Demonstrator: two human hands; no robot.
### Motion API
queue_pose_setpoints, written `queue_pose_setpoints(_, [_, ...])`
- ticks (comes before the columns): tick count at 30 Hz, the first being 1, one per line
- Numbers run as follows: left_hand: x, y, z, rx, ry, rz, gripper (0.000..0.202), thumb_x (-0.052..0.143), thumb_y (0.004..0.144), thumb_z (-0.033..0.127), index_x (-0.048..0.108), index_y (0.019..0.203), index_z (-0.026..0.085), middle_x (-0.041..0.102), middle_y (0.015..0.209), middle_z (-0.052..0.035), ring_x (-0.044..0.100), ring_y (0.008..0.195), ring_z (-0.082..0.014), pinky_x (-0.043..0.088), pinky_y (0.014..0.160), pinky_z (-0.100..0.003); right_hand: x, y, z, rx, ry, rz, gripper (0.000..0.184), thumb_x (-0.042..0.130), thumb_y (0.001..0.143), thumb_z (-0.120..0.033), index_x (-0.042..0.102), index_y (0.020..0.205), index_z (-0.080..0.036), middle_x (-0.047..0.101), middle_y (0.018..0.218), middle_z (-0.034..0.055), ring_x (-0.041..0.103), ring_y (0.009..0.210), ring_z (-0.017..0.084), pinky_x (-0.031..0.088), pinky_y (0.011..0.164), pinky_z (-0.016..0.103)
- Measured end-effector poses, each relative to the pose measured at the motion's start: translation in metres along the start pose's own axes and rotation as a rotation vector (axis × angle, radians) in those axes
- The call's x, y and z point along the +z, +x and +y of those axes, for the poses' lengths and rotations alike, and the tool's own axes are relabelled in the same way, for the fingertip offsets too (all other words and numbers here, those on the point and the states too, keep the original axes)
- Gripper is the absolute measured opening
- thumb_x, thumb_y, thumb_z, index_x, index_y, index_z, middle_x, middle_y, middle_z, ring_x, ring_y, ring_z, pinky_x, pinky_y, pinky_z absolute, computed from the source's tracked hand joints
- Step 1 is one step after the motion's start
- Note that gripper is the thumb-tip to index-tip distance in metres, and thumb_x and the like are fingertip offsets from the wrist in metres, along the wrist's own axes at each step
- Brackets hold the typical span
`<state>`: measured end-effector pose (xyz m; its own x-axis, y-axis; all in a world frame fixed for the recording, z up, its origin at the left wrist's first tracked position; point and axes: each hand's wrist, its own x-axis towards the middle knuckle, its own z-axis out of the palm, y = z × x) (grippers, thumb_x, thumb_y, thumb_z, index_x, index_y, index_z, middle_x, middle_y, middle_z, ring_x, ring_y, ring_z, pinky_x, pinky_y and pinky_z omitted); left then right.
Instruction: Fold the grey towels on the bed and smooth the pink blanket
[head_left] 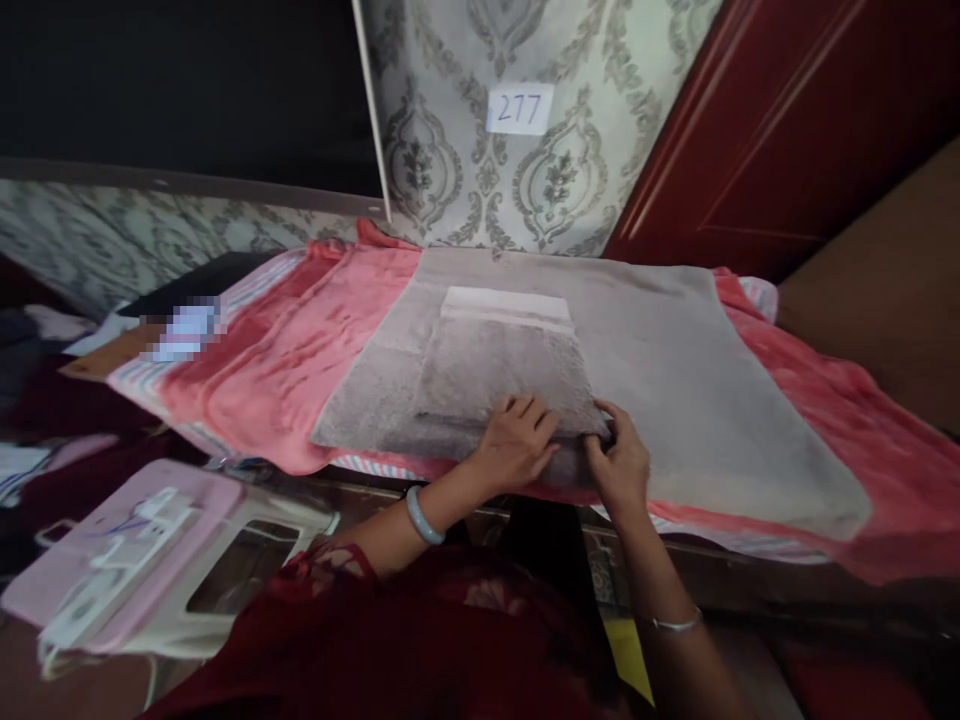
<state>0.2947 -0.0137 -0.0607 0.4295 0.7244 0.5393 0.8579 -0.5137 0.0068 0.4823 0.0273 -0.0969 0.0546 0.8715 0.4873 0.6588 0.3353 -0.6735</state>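
My left hand (519, 440) lies palm down on the near edge of a small fluffy grey cloth (502, 365), fingers loosely spread; my right hand (621, 462) pinches its near right corner between thumb and fingers. I'd judge the left steadies the cloth so the corner can be worked without the rest sliding. The cloth sits just ahead of my hands, its pale band (506, 304) on the far side, upon a larger grey sheet (675, 370), probably put there as a flat backing over the pink blanket (352, 320).

What my left palm covers I can't see, nor the underside of the pinched corner. The blanket and sheet cover most of the surface. Far off to my left, a small item (187, 330) is blurred out; a yellow thing (628, 655) beside my right forearm is partly hidden.
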Motion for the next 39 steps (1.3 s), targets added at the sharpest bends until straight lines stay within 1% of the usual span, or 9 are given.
queue_pose_setpoints(2, [-0.013,-0.024,-0.012,-0.048,-0.003,0.096,0.037,0.057,0.091,0.026,0.058,0.127,0.016,0.06,0.131,-0.014,0.051,0.124,-0.0298,0.037,0.106,-0.049,0.0,-0.002,0.002,-0.015,-0.043,0.011,0.055,0.047,0.076,-0.035,0.062,0.125,-0.016,0.068,0.102,0.0107,0.059,0.086,0.026,0.048,0.081,0.041])
queue_pose_setpoints(5, [-0.031,-0.065,-0.042,-0.311,0.027,0.22,0.042,0.055,0.087,0.018,0.058,0.129,0.016,0.055,0.138,-0.0166,0.047,0.128,-0.0324,0.038,0.107,-0.053,-0.001,-0.003,0.002,-0.048,-0.107,0.015,0.054,0.048,0.078,-0.035,0.062,0.127,-0.017,0.068,0.099,0.0106,0.058,0.084,0.026,0.048,0.082,0.042])
queue_pose_setpoints(9, [-0.039,-0.098,-0.085,-0.613,-0.055,0.234,0.042,0.053,0.085,0.019,0.06,0.126,0.015,0.067,0.11,-0.0138,0.061,0.103,-0.0281,0.051,0.09,-0.046,0.004,-0.004,-0.002,-0.083,-0.118,0.027,0.056,0.048,0.078,-0.029,0.06,0.131,-0.017,0.068,0.114,0.0131,0.059,0.092,0.028,0.047,0.086,0.043])
queue_pose_setpoints(11, [-0.037,-0.098,-0.098,-0.621,-0.09,0.189,0.043,0.054,0.082,0.019,0.061,0.125,0.016,0.07,0.103,-0.0106,0.063,0.096,-0.0264,0.053,0.088,-0.044,0.007,-0.003,-0.002,-0.082,-0.111,0.033,0.056,0.048,0.076,-0.027,0.06,0.131,-0.018,0.068,0.117,0.0127,0.06,0.095,0.028,0.047,0.088,0.044])
queue_pose_setpoints(16, [-0.027,-0.081,-0.102,-0.561,-0.077,0.152,0.051,0.052,0.075,0.009,0.064,0.124,0.019,0.072,0.116,-0.008,0.064,0.104,-0.0254,0.051,0.095,-0.042,0.008,0.0,0.002,-0.085,-0.02,0.006,0.056,0.047,0.072,-0.023,0.066,0.125,-0.021,0.07,0.119,0.0096,0.062,0.104,0.027,0.047,0.094,0.045])
queue_pose_setpoints(22, [-0.023,-0.081,-0.099,-0.533,0.088,0.213,0.047,0.05,0.075,0.005,0.069,0.117,0.016,0.066,0.086,-0.0087,0.06,0.087,-0.0274,0.051,0.082,-0.043,0.004,0.001,0.003,-0.107,0.034,0.021,0.055,0.044,0.069,-0.02,0.072,0.116,-0.022,0.074,0.104,0.0064,0.064,0.094,0.025,0.049,0.091,0.042])
queue_pose_setpoints(26, [-0.02,-0.084,-0.098,-0.547,0.113,0.209,0.046,0.05,0.076,0.006,0.068,0.117,0.018,0.062,0.083,-0.0079,0.057,0.086,-0.0274,0.05,0.082,-0.043,0.005,0.0,0.0,-0.117,0.028,0.05,0.053,0.044,0.068,-0.02,0.074,0.112,-0.021,0.074,0.094,0.0065,0.062,0.086,0.024,0.049,0.085,0.041])
queue_pose_setpoints(33, [-0.018,-0.088,-0.099,-0.544,0.128,0.224,0.047,0.048,0.077,0.005,0.068,0.118,0.018,0.059,0.082,-0.008,0.055,0.085,-0.0276,0.048,0.08,-0.042,0.008,-0.002,-0.003,-0.155,-0.047,0.097,0.052,0.043,0.069,-0.016,0.076,0.109,-0.02,0.061,0.073,0.0045,0.054,0.076,0.023,0.047,0.076,0.038])
queue_pose_setpoints(39, [-0.019,-0.091,-0.103,-0.529,0.092,0.185,0.047,0.049,0.078,0.008,0.069,0.118,0.019,0.057,0.082,-0.0077,0.054,0.084,-0.0275,0.048,0.079,-0.043,0.012,-0.006,0.002,-0.189,-0.099,0.038,0.052,0.043,0.073,-0.014,0.075,0.113,-0.023,0.052,0.07,0.0035,0.049,0.077,0.024,0.045,0.076,0.04])
